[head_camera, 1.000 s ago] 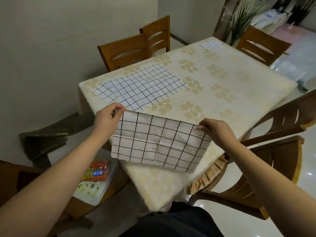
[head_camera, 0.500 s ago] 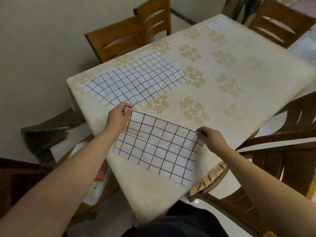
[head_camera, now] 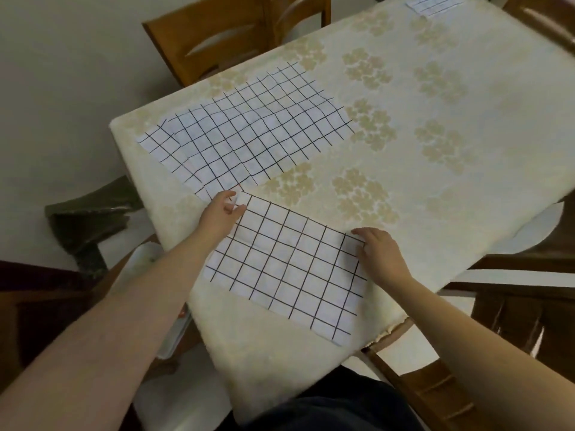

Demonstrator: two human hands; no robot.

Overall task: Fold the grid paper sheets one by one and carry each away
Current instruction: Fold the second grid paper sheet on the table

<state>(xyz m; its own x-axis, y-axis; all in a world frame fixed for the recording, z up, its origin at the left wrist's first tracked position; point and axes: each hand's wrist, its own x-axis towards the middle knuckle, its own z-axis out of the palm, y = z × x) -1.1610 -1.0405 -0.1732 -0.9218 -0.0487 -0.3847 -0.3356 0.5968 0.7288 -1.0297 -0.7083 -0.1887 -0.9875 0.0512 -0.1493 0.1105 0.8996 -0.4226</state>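
Observation:
A folded grid paper sheet [head_camera: 289,269] lies flat on the near corner of the table [head_camera: 466,188]. My left hand [head_camera: 219,213] pinches its far left corner between thumb and fingers. My right hand [head_camera: 381,253] rests palm down on its far right corner, fingers pressing the paper. A stack of unfolded grid sheets [head_camera: 245,132] lies further back on the left, slightly wavy. A small folded grid sheet [head_camera: 432,3] sits at the far edge of the table.
The table wears a cream floral cloth. Wooden chairs stand at the far left [head_camera: 230,35], at the right [head_camera: 522,293] and at the far right corner [head_camera: 547,17]. A white tray [head_camera: 140,269] sits low on the left beside the table.
The folded sheet, held up off the table edge a second ago, now lies flat on the cloth. My right hand has gone from pinching the corner to pressing it down.

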